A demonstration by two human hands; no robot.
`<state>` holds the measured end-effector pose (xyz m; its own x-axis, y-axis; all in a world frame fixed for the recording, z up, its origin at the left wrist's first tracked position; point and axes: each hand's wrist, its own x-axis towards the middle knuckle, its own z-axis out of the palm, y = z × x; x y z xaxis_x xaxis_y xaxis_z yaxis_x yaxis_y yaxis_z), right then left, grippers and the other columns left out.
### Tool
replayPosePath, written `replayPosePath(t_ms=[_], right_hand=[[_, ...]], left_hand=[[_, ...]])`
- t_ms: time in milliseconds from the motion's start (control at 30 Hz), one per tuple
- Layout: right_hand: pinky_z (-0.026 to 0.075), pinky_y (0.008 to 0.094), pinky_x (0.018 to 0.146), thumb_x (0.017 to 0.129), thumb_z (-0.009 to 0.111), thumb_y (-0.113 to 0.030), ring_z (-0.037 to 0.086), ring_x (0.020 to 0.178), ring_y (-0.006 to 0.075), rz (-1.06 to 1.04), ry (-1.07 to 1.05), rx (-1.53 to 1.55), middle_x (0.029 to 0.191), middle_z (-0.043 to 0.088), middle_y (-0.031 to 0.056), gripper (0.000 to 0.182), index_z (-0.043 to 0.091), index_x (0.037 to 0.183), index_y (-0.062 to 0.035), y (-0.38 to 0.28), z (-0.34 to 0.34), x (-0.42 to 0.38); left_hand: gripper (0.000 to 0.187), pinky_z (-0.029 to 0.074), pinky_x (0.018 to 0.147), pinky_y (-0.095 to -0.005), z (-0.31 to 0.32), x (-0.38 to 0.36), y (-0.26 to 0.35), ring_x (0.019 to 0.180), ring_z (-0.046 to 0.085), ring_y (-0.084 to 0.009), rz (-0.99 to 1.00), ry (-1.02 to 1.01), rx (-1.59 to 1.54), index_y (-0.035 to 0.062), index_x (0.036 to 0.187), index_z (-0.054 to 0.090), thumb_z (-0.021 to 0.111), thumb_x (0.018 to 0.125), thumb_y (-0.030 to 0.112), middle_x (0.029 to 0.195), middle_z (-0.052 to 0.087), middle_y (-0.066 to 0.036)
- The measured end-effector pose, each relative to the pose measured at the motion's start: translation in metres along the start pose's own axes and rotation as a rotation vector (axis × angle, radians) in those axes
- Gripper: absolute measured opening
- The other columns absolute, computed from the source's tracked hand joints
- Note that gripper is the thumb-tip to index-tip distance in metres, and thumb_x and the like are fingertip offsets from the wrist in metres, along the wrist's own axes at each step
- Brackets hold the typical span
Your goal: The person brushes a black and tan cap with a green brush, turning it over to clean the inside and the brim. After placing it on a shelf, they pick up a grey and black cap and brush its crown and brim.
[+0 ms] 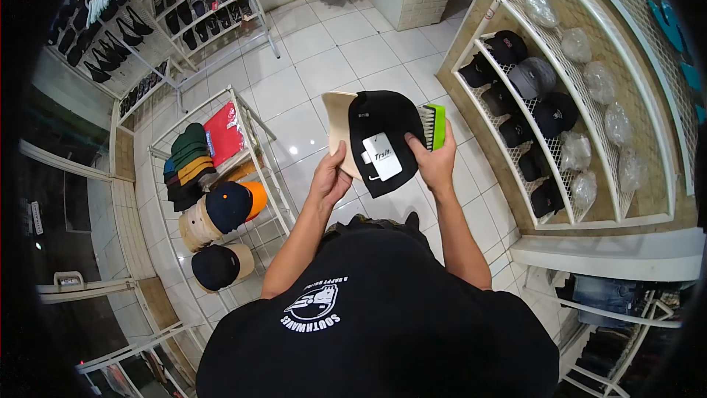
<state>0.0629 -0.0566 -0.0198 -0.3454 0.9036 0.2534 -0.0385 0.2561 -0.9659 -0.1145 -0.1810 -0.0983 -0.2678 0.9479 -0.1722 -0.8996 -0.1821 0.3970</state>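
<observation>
Held out in front of my body is a black baseball cap [379, 114] with a cream brim [338, 114] on its left. A white printed tag [381, 156] hangs against the black crown. My left hand [331, 174] grips the cap by the lower part of the brim, thumb on top. My right hand [436, 161] is closed around a green brush [439, 129] with pale and dark bristles facing the cap. The right thumb presses on the cap's crown as well. The fingers underneath the cap are hidden.
On my left, a white rack [274, 170] carries stacked caps [227, 205], folded beanies [189, 155] and a red packet [226, 133]. A curved shelf [560, 103] of caps and plastic-wrapped items stands to the right. Footwear shelves [206, 11] are at the back left, over white floor tiles [294, 103].
</observation>
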Motion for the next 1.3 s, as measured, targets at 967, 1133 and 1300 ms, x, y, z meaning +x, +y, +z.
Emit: replayPosePath(t_ms=[967, 1133, 1300], right_hand=[[0.051, 0.0418, 0.091, 0.080, 0.079, -0.023, 0.064, 0.104, 0.0350, -0.044, -0.279, -0.401, 0.106, 0.066, 0.0225, 0.060, 0.055, 0.127, 0.0051, -0.027, 0.034, -0.009], [0.055, 0.0421, 0.083, 0.076, 0.084, -0.027, 0.068, 0.094, 0.0339, -0.101, -0.082, -0.818, 0.110, 0.065, 0.0219, 0.062, 0.057, 0.122, 0.0042, 0.002, 0.022, 0.009], [0.054, 0.0460, 0.083, 0.074, 0.084, -0.027, 0.065, 0.098, 0.0379, 0.063, -0.378, -0.393, 0.110, 0.062, 0.0220, 0.061, 0.057, 0.120, 0.0036, -0.001, 0.025, -0.001]], left_hand=[[0.037, 0.047, 0.059, -0.0423, 0.053, -0.019, 0.001, 0.057, 0.061, -0.0325, 0.288, 0.284, 1.586, -0.0062, 0.086, 0.065, 0.062, 0.093, 0.030, 0.065, 0.062, -0.023], [0.032, 0.047, 0.057, -0.0414, 0.044, -0.024, -0.001, 0.055, 0.060, -0.0305, 0.439, 0.202, 1.462, -0.0054, 0.086, 0.065, 0.059, 0.093, 0.025, 0.063, 0.061, -0.022], [0.031, 0.047, 0.057, -0.0426, 0.066, -0.031, 0.004, 0.056, 0.061, -0.0387, 0.345, 0.229, 1.656, -0.0053, 0.088, 0.065, 0.060, 0.092, 0.025, 0.063, 0.060, -0.024]])
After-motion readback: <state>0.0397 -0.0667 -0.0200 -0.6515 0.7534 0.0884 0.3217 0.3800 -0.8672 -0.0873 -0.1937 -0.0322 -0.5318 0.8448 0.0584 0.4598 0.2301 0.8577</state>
